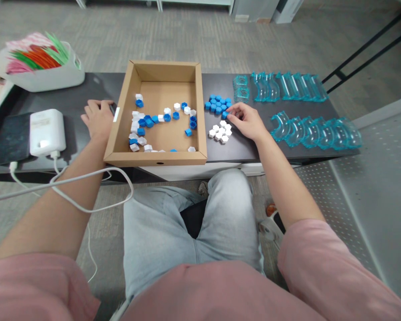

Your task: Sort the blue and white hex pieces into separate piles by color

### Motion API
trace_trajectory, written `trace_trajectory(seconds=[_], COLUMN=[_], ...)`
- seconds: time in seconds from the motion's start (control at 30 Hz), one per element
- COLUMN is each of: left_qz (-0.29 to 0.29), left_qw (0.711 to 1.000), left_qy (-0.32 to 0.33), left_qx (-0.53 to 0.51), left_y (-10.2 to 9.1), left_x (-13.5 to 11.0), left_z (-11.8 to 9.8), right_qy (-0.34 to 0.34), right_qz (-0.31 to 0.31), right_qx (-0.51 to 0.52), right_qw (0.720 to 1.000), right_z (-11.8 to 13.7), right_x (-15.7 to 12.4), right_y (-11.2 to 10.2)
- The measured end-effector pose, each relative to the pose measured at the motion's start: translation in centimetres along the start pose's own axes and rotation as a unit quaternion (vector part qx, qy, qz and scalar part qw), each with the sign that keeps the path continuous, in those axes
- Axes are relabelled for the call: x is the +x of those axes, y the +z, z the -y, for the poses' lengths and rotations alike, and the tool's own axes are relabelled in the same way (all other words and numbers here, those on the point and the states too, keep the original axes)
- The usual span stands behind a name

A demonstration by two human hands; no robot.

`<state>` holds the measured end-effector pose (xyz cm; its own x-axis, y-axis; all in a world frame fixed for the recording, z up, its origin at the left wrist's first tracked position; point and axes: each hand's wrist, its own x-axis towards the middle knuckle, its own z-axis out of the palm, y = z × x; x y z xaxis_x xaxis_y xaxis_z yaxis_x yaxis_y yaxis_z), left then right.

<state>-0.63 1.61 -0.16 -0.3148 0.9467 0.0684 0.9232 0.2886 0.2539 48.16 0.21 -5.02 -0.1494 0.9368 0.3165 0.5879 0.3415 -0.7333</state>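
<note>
My right hand point(245, 119) is at the lower right edge of a flat cluster of blue hexagonal pieces point(215, 105), thumb and finger closed on one blue hexagonal piece point(225, 114). Just below lies a group of white hexagonal pieces point(219, 132). Between my arms sits an open cardboard box point(167, 157) with loose blue and white hexagonal pieces scattered inside, many along its left and front sides. My left hand point(96, 117) rests on the dark tabletop left of the box, fingers spread. A small black object point(113, 108), partly hidden, lies by its fingertips.
Clear teal plastic parts point(302, 87) lie in rows at the right. A white bin point(53, 80) of colourful strips stands at the far left. Near it are a white power adapter point(47, 133) and a black slab point(13, 138). A white cable point(87, 176) loops over my left forearm.
</note>
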Motion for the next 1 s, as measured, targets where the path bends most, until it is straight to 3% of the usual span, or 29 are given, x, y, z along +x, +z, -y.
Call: trace_trajectory(seconds=[1.0], left_qz=[-0.008], left_qw=[1.0], left_qy=[0.013], left_qx=[-0.027], left_y=[0.35], left_x=[0.41], left_z=[0.5], right_qy=[0.003], right_qz=[0.001], right_qx=[-0.001], right_qw=[1.0], right_z=[0.27], right_x=[0.0], right_y=[-0.05])
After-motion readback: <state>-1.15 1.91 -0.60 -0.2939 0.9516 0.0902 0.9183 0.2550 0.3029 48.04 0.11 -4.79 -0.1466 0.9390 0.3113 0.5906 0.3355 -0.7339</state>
